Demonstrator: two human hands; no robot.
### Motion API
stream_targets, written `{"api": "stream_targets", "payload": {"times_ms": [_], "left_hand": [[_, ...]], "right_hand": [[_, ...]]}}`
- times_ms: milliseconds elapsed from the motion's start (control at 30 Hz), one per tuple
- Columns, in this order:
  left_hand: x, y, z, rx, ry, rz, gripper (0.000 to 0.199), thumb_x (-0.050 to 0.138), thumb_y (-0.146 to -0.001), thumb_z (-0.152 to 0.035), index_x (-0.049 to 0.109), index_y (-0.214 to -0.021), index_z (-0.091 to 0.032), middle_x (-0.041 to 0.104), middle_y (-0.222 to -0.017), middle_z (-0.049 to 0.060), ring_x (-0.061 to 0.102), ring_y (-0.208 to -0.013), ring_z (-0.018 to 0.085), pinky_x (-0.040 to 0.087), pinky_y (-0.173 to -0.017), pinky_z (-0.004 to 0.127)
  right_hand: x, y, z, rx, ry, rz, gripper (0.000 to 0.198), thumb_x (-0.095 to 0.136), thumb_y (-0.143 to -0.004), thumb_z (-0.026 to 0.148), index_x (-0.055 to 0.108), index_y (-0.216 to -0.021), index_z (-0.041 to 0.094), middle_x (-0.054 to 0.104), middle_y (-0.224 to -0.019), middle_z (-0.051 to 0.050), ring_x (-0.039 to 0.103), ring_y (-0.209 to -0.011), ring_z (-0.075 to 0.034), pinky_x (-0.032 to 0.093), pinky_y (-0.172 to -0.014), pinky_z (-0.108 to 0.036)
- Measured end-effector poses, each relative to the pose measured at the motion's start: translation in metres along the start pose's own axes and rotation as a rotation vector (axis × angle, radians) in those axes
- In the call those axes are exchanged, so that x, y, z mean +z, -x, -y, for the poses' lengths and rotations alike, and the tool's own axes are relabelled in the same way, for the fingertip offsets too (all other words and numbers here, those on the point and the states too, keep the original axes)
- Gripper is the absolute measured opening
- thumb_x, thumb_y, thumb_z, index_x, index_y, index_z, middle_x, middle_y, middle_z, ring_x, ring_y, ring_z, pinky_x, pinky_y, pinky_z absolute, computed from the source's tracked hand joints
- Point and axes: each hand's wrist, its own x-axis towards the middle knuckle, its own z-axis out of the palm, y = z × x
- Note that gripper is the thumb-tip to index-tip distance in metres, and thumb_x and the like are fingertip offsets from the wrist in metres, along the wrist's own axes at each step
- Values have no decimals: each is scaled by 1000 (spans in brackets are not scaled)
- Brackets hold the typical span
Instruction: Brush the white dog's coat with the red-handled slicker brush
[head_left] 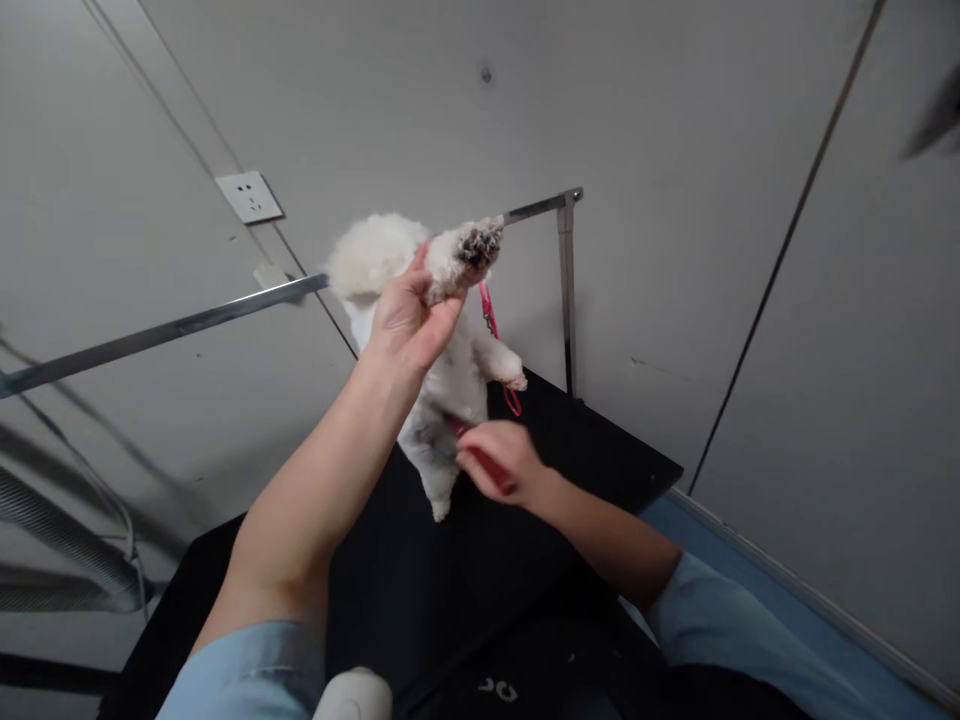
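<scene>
A fluffy white dog (456, 370) is propped upright over a black table (405, 600). My left hand (414, 315) is closed around a raised furry part of it, whose end (478, 245) is dark and matted; whether this is a paw or the muzzle I cannot tell. One leg (501, 362) sticks out to the right, and another leg (441, 490) reaches down to the table. My right hand (504, 460) is wrapped around a red grooming brush (491, 468), its far end against the dog's lower body. Motion smears this hand, and the brush head is mostly hidden.
A metal bar (187, 322) crosses behind the dog and joins an upright post (568, 300) at the table's rear edge. A red leash (488, 312) hangs beside the dog. A wall socket (250, 197) and a ribbed hose (67, 535) are on the left.
</scene>
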Motion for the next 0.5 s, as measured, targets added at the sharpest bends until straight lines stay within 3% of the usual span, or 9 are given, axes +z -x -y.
{"api": "stream_targets", "payload": {"times_ms": [67, 133, 200, 300, 367, 500], "left_hand": [[0, 2, -2, -5, -5, 8, 49, 39, -83, 2, 54, -123, -22, 69, -107, 5, 63, -112, 17, 51, -98, 29], [-1, 5, -5, 3, -28, 16, 49, 37, -83, 3, 56, -120, -22, 69, -106, 5, 62, -114, 17, 52, -97, 27], [-1, 8, -8, 17, -56, 11, 48, 36, -84, 2, 58, -119, -22, 69, -105, 6, 61, -116, 18, 52, -96, 28], [-2, 10, -9, 14, -61, 0, 47, 39, -84, 0, 57, -121, -22, 69, -108, 6, 61, -116, 19, 52, -97, 31], [-1, 10, -8, 0, -41, -1, 49, 40, -83, 1, 56, -123, -22, 69, -109, 6, 62, -114, 19, 52, -98, 32], [1, 8, -3, -9, -8, -14, 50, 41, -82, 2, 55, -124, -21, 69, -106, 5, 65, -109, 17, 51, -98, 29]], "right_hand": [[28, 3, -3, 29, 6, 268, 8, 67, -76, 20, 68, -84, 22, 70, -74, -1, 64, -68, -17, 48, -67, -27], [45, -3, -8, 95, 28, 418, 6, 70, -74, 16, 68, -78, 21, 68, -66, 0, 62, -61, -16, 45, -60, -25], [40, -14, -9, 139, 43, 380, 5, 67, -79, 20, 69, -84, 21, 70, -71, -2, 64, -65, -18, 45, -62, -26], [15, -19, -3, 123, 33, 118, 16, 60, -86, 28, 67, -97, 21, 72, -88, -5, 66, -79, -19, 47, -73, -30], [14, -12, 3, 92, 25, 40, 17, 57, -86, 28, 67, -98, 20, 72, -87, -5, 66, -80, -19, 48, -77, -31], [45, -8, 4, 38, 54, 394, 8, 65, -79, 25, 68, -84, 19, 70, -69, -4, 64, -64, -20, 47, -66, -29]]}}
